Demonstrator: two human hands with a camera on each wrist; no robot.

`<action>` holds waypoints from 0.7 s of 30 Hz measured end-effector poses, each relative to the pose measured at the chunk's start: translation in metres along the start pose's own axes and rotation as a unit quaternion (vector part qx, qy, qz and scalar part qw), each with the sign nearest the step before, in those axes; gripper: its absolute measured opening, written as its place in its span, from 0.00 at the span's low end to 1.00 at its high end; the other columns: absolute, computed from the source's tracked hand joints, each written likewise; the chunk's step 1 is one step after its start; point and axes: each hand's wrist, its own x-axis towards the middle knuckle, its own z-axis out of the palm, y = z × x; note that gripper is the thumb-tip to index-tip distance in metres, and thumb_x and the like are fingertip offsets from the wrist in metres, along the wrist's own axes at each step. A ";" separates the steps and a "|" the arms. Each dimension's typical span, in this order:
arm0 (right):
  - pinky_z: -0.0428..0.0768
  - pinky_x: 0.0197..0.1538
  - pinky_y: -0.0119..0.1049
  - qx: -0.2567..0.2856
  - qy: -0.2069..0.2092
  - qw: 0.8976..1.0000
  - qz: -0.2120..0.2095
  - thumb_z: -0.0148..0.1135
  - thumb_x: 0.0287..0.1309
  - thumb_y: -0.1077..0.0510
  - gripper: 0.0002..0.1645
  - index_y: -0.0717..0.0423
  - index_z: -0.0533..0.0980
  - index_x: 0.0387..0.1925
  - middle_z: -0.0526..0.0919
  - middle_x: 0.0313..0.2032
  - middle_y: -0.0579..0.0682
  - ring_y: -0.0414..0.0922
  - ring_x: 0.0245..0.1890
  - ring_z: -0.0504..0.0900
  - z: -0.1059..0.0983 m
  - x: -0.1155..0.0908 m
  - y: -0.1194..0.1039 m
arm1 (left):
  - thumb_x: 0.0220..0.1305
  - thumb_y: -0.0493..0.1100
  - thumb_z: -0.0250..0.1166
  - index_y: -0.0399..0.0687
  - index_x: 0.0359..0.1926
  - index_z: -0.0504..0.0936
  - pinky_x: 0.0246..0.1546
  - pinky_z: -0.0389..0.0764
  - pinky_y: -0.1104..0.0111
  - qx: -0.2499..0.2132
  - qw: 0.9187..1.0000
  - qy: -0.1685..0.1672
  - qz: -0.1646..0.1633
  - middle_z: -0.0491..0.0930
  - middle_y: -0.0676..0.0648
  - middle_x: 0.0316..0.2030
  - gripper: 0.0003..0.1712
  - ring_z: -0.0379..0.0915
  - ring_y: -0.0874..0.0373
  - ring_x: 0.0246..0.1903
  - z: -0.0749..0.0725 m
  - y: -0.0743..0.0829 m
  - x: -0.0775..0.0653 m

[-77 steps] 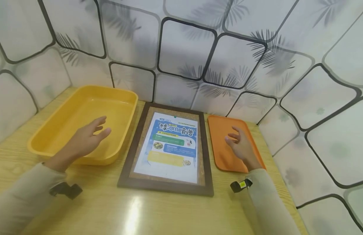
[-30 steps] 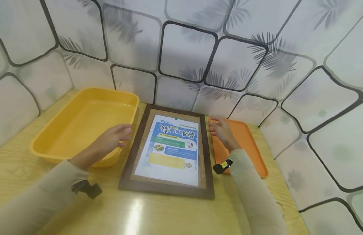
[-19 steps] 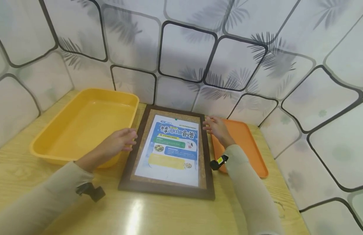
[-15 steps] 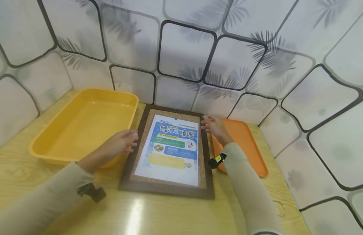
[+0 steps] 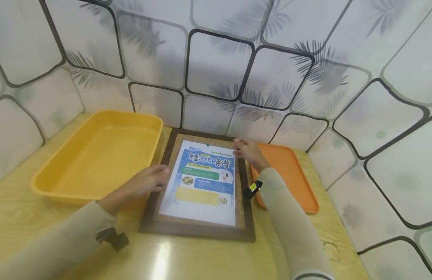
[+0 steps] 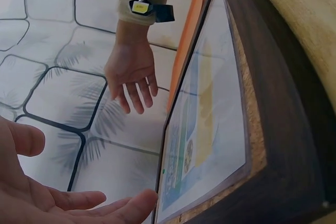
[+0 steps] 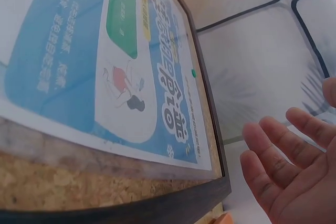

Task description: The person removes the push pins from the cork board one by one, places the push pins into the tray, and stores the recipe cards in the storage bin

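A dark-framed cork board (image 5: 202,231) lies flat on the table, with a blue and white printed sheet (image 5: 198,182) fixed to it by a green pin (image 5: 208,145). My left hand (image 5: 146,182) hovers by the board's left edge, fingers fairly straight and holding nothing. On the other side, my right hand (image 5: 249,153) is over the upper right of the frame, its fingers loosely bent. The right wrist view shows that hand (image 7: 294,166) palm visible and apart from the frame (image 7: 218,192). In the left wrist view, my left fingertips (image 6: 139,208) are close to the sheet; contact cannot be told.
To the left stands a deep yellow plastic tub (image 5: 100,155). An orange tray (image 5: 289,175) lies right of the board, partly behind my right arm. A patterned wall (image 5: 219,66) rises behind the wooden table (image 5: 188,260).
Both hands have moved inward to the board: the left from over the yellow tub to the right, the right from over the orange tray to the left. The board has not moved on the table.
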 end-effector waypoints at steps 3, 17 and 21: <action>0.73 0.59 0.53 0.004 -0.001 1.000 -0.005 0.47 0.73 0.46 0.30 0.68 0.67 0.62 0.73 0.57 0.67 0.58 0.53 0.78 0.002 0.004 -0.001 | 0.78 0.48 0.43 0.26 0.70 0.51 0.61 0.68 0.49 0.000 1.000 0.008 -0.008 0.58 0.26 0.66 0.33 0.58 0.32 0.64 0.002 -0.001 0.001; 0.79 0.53 0.46 -0.002 -0.005 0.999 0.034 0.48 0.73 0.49 0.25 0.63 0.69 0.60 0.78 0.53 0.64 0.56 0.49 0.81 0.018 0.024 0.003 | 0.77 0.51 0.44 0.26 0.69 0.55 0.56 0.74 0.52 0.033 0.999 0.027 -0.031 0.63 0.27 0.63 0.34 0.64 0.34 0.60 0.012 -0.013 0.006; 0.79 0.53 0.45 -0.003 -0.009 0.999 0.046 0.49 0.72 0.48 0.25 0.61 0.69 0.61 0.79 0.51 0.61 0.55 0.48 0.81 0.021 0.028 0.004 | 0.77 0.52 0.44 0.26 0.69 0.56 0.56 0.73 0.52 0.045 0.998 0.032 -0.034 0.64 0.27 0.62 0.34 0.66 0.35 0.59 0.014 -0.014 0.004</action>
